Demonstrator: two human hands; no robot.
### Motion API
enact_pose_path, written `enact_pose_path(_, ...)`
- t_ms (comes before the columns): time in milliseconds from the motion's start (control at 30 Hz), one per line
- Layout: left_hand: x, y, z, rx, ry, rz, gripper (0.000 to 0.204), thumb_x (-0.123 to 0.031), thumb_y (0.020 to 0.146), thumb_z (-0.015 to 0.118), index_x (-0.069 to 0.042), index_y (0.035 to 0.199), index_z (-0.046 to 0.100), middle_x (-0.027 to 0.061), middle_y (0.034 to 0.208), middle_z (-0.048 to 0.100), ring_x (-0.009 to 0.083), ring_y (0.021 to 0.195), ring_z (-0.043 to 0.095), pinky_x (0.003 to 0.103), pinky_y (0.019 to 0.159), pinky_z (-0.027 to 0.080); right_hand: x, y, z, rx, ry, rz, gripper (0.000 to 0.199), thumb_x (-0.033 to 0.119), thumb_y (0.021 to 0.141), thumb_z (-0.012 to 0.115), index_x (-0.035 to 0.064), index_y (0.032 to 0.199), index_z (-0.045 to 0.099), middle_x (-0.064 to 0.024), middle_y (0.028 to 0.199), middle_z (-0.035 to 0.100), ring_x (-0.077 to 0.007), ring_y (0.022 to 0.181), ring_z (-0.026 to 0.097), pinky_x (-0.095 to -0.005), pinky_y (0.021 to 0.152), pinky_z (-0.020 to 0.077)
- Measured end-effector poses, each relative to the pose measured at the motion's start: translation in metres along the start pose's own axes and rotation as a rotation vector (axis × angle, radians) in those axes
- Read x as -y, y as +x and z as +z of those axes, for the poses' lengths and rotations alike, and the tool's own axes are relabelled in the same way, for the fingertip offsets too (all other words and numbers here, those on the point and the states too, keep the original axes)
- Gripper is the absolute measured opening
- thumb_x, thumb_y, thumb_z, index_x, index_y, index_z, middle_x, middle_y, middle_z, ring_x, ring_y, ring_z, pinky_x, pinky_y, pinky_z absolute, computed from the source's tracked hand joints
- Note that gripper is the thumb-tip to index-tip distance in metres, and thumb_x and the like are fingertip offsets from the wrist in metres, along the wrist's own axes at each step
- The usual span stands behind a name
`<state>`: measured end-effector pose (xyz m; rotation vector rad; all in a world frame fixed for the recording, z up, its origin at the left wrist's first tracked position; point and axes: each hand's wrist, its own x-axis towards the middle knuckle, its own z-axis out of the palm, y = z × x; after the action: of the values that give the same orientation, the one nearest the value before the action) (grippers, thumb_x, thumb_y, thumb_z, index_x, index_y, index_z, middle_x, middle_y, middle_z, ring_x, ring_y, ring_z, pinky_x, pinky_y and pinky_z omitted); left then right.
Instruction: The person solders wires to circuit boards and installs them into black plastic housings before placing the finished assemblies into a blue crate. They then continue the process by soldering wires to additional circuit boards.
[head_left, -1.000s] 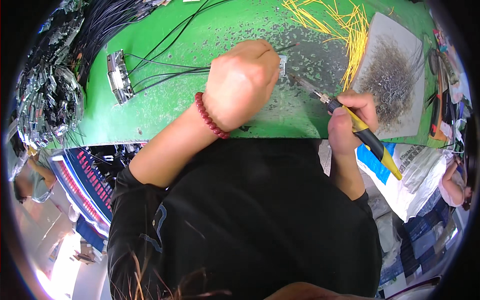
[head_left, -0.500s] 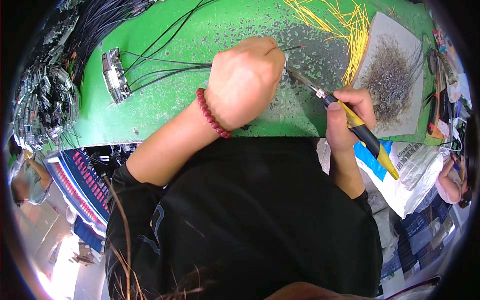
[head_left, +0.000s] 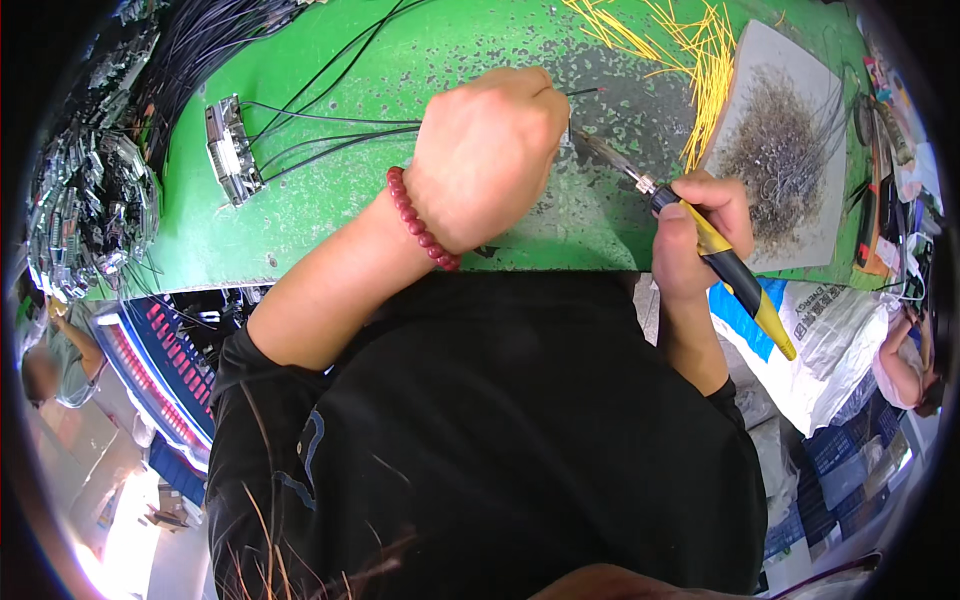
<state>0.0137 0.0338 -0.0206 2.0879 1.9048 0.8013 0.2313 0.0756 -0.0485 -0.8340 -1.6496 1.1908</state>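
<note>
My left hand (head_left: pixel 492 165), with a red bead bracelet (head_left: pixel 410 222) at the wrist, is closed, knuckles up, over the green tabletop. Black wires (head_left: pixel 350 135) run into it from a metal connector housing (head_left: pixel 233 152) lying on the left. One wire end (head_left: pixel 592 91) with a reddish tip sticks out beyond the hand. A small pale piece (head_left: pixel 567 133) shows at the fingertips; most of it is hidden. In my right hand (head_left: pixel 702 232) is a yellow and black soldering iron (head_left: pixel 742 278), held like a pen. Its dark tip points at the pale piece, slightly apart from it.
Yellow wires (head_left: pixel 712 85) lie loose at the far right, beside a grey board (head_left: pixel 820 190) covered with dark debris. Many metal housings (head_left: pixel 90 215) and a bundle of black cables (head_left: pixel 215 50) crowd the left. A white bag (head_left: pixel 825 345) hangs below the table's right edge.
My left hand has shifted slightly left and away from me, with the wire end. The iron has barely moved; a small gap now shows between its tip and the pale piece.
</note>
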Motion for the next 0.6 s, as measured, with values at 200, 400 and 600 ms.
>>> enact_pose_path(200,-0.0006,0.003,-0.0037,0.055,0.013,-0.002,0.005,-0.005,0.078,0.064,-0.003,0.075,0.06,0.0098,0.079,0.06,0.0313,0.074,0.061,0.04,0.062,0.051,0.003,0.004,0.0035,0.004,-0.027,-0.028,0.02,0.012,0.078,0.07,-0.0002,0.089,0.058,-0.0047,0.077,0.057,-0.0074,0.063,0.047,-0.0216,0.057,0.0368)
enact_pose_path(400,-0.0034,0.0035,-0.0055,0.062,0.003,0.002,0.006,-0.004,0.077,0.063,-0.003,0.075,0.057,0.0098,0.079,0.058,0.0313,0.075,0.06,0.04,0.063,0.051,0.0035,0.0062,0.0037,0.031,-0.051,-0.047,0.02,0.012,0.079,0.07,0.0002,0.089,0.058,-0.004,0.076,0.057,-0.0066,0.061,0.047,-0.0215,0.056,0.0367)
enact_pose_path(600,-0.0023,0.0035,-0.0054,0.069,-0.003,0.01,0.007,-0.004,0.078,0.063,-0.003,0.075,0.056,0.0097,0.079,0.058,0.0311,0.076,0.06,0.04,0.064,0.05,0.0063,0.008,0.0054,0.054,-0.043,-0.037,0.02,0.012,0.079,0.071,0.0005,0.089,0.058,-0.0035,0.075,0.057,-0.0062,0.061,0.048,-0.0214,0.055,0.0368)
